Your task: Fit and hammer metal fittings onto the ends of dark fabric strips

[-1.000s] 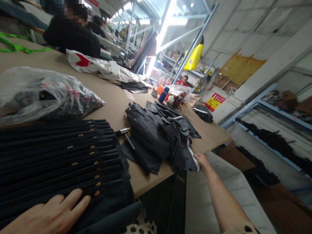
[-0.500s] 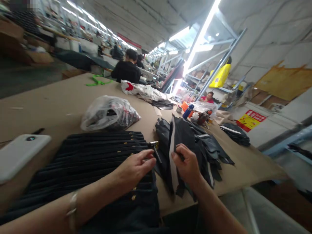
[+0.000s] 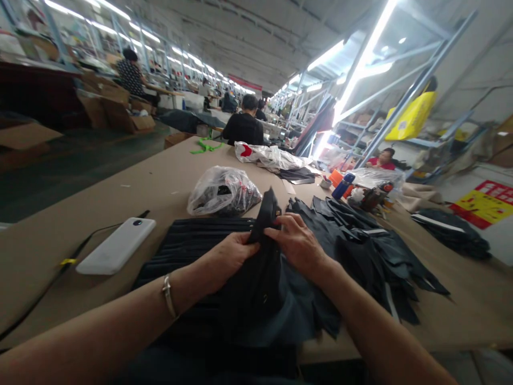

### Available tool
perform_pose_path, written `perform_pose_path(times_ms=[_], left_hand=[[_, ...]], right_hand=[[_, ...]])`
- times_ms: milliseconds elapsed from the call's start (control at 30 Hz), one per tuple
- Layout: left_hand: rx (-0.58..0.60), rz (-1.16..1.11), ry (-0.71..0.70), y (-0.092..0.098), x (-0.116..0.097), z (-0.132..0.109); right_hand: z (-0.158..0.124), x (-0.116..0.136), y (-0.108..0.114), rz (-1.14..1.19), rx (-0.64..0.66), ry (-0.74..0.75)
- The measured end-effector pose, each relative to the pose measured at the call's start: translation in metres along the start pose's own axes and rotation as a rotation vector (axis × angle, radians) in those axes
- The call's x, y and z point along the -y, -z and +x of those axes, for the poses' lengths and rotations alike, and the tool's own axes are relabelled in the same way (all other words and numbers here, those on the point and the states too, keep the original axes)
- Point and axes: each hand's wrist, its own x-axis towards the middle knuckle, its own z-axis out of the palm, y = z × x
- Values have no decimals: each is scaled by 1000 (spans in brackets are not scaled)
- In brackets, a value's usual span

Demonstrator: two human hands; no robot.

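Both my hands hold a dark garment piece [image 3: 266, 289] raised over the table, its stiff folded band standing upright. My left hand [image 3: 236, 251] pinches the band's left side between thumb and fingers. On the other side, my right hand [image 3: 294, 240] closes on the band near a small gold-coloured metal fitting. The cloth below drapes down and spreads to the right. Under my left forearm lies a row of dark folded garments [image 3: 192, 235], partly hidden. To the right of my hands sits a loose heap of dark cloth pieces [image 3: 368, 256], some with pale strips.
A clear plastic bag [image 3: 224, 190] with dark contents stands beyond the row. At left lie a white power bank [image 3: 116, 246] and a black cord [image 3: 76, 262]. A blue bottle [image 3: 342, 186] and another dark pile [image 3: 451, 230] are at right. People sit farther back.
My view has turned left. Before, my right hand gripped a dark piece with a pale strip and my left hand was loose; now both hands grip the dark garment piece with the band.
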Motion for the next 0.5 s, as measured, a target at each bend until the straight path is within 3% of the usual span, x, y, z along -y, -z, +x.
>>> perform_pose_path(times_ms=[133, 233, 300, 333, 400, 433, 467, 500], left_hand=[[28, 38, 15, -3, -21, -1], [66, 252, -57, -4, -35, -1], [16, 607, -169, -9, -48, -8], [-60, 856, -272, -13, -56, -14], [-324, 1343, -564, -24, -75, -33], [-356, 1508, -658, -30, -86, -45], [-347, 1620, -699, -36, -97, -57], [-368, 1663, -648, -41, -107, -69]], right_hand=[[22, -13, 28, -94, 97, 184], [32, -17, 42, -105, 121, 244], [36, -20, 51, -151, 146, 278], [37, -21, 56, -179, 156, 280], [37, -16, 71, -230, 159, 212], [37, -10, 79, -256, 147, 149], [36, -1, 89, -282, 126, 80], [34, 10, 99, -299, 99, 25]])
